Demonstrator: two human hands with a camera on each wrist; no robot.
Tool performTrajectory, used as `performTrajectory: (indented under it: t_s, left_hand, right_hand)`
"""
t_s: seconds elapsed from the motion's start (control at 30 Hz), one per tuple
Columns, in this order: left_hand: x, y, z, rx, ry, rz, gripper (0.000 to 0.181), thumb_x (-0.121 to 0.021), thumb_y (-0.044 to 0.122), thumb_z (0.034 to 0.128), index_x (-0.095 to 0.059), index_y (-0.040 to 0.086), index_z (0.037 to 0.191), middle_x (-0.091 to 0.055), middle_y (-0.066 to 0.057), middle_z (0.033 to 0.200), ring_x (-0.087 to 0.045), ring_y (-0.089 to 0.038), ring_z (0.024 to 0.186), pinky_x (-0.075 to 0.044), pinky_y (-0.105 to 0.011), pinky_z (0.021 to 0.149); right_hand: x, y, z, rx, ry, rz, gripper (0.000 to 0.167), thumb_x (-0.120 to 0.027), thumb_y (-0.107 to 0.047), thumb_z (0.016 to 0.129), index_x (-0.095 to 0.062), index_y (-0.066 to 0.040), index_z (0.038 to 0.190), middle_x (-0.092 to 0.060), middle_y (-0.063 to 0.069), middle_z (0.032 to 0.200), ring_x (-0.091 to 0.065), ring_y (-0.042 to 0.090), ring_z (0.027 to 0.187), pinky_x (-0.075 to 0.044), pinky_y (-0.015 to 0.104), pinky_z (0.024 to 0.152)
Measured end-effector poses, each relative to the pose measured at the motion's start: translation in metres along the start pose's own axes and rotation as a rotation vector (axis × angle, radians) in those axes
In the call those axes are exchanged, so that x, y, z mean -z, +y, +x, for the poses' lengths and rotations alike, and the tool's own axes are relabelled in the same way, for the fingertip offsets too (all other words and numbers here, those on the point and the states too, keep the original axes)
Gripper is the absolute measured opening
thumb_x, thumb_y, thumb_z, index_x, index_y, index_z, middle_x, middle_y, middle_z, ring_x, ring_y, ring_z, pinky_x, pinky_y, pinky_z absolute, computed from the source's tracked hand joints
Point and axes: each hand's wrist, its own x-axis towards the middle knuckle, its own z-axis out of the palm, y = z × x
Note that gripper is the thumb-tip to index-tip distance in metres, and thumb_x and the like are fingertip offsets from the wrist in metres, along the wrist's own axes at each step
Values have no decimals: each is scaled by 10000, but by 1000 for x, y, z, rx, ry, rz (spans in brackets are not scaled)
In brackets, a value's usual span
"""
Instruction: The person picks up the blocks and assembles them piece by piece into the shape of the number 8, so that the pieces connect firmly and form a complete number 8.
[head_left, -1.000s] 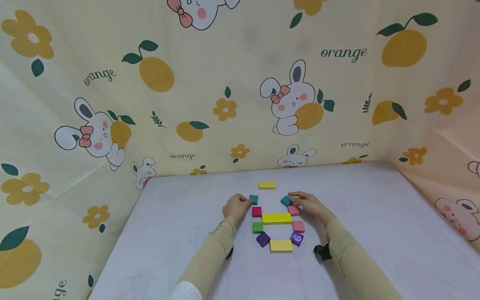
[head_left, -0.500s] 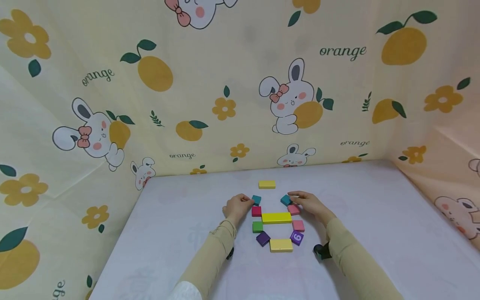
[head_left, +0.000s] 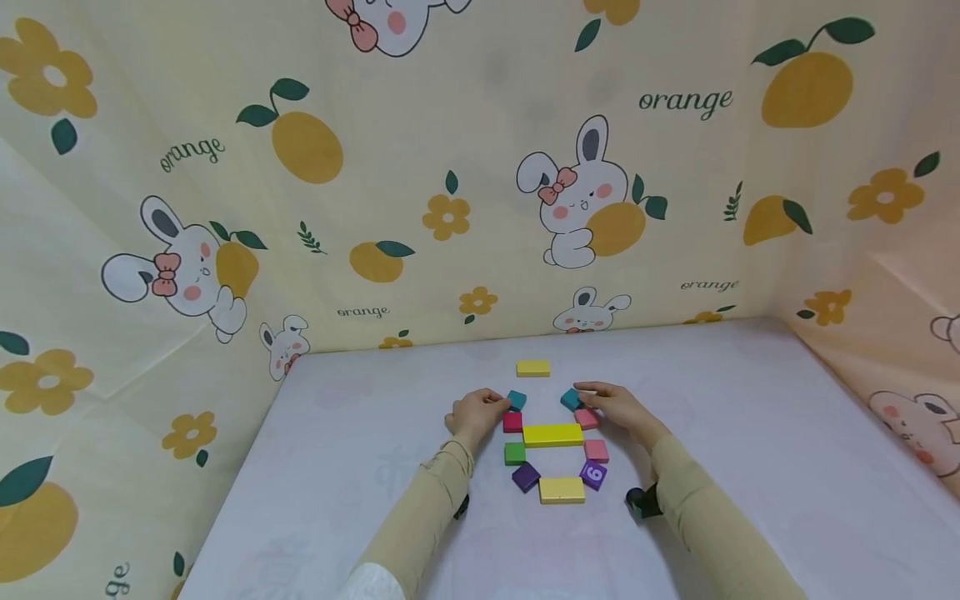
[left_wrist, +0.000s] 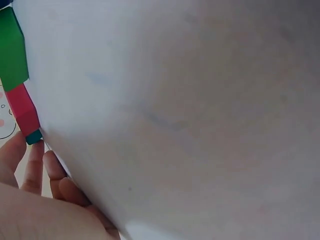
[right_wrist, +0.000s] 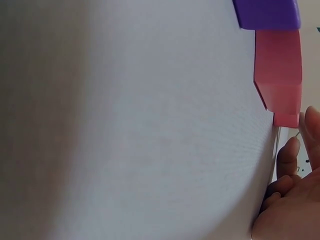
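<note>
In the head view, my left hand [head_left: 478,416] pinches a small teal block [head_left: 517,400] at its left side, just beyond a red block [head_left: 512,422]. The left wrist view shows thumb and fingertips at the teal block's end [left_wrist: 34,136]. My right hand [head_left: 618,407] pinches a second teal block [head_left: 572,399] by its right side, beyond a pink block [head_left: 587,418]. That teal block is hidden in the right wrist view, where the fingers [right_wrist: 288,156] are beside the pink blocks. A long yellow block [head_left: 552,436] lies between the red and pink ones.
Nearer me are a green block [head_left: 514,454], another pink block [head_left: 596,451], a dark purple block [head_left: 527,477], a purple block marked 6 [head_left: 593,475] and a yellow block [head_left: 562,490]. A yellow block [head_left: 533,368] lies at the back of the white table [head_left: 360,467]. Printed cloth [head_left: 480,167] hangs behind.
The left teal block has slid to the right and turned to a slant, with my left hand following slightly. My right hand and its teal block stay almost still.
</note>
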Motion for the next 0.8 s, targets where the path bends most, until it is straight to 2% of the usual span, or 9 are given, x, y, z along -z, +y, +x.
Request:
performTrajectory:
  t_s: [0.27, 0.8]
  left_hand:
    - [0, 0, -1, 1, -1, 2, 213, -659, 427, 811, -708, 226, 860, -678, 46, 871, -503, -257, 977, -283, -495, 846]
    - [1, 0, 0, 21, -26, 8, 220, -661, 455, 804, -719, 251, 862, -687, 52, 945, -497, -246, 998, -283, -476, 848]
  right_hand:
    - [-2, -1, 2, -9, 10, -20, 445, -480, -335, 957, -469, -159, 1366, -366, 193, 1450, -312, 381, 1295, -199, 613, 1087]
    - [-3, -1, 5, -30, 30, -47, 447, -499, -340, 945, -484, -159, 1353, -344, 207, 1456, -319, 388, 1275, -233, 606, 1076]
